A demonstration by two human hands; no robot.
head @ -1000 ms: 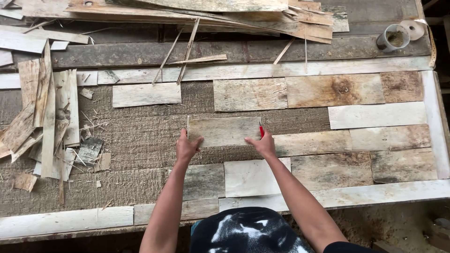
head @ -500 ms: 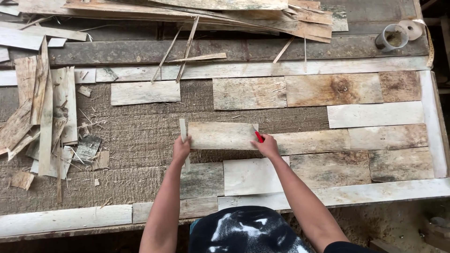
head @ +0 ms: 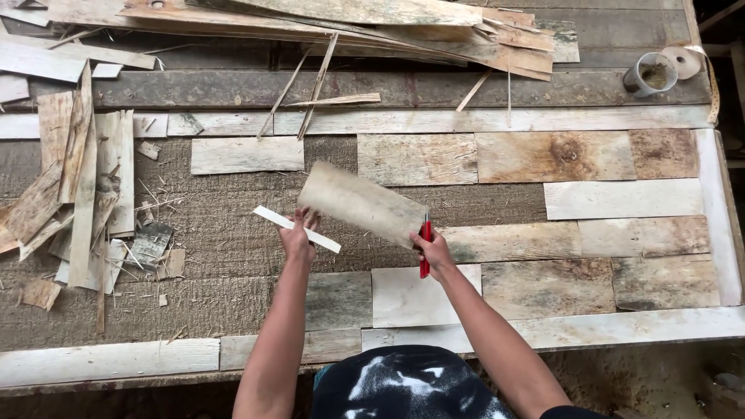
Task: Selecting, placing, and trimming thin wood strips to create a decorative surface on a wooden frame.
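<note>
Left hand [head: 297,235] gripping thin white wood strip [head: 296,229]. Right hand [head: 431,247] clasping red pencil [head: 425,247] and pale weathered plank piece [head: 362,204], tilted, lifted above brown fibrous board [head: 233,209].

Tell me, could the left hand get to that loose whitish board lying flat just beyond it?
Probably yes, but not freely: the left hand already holds a thin white strip and one end of the wood piece. Nothing lies between it and the whitish board.
</note>
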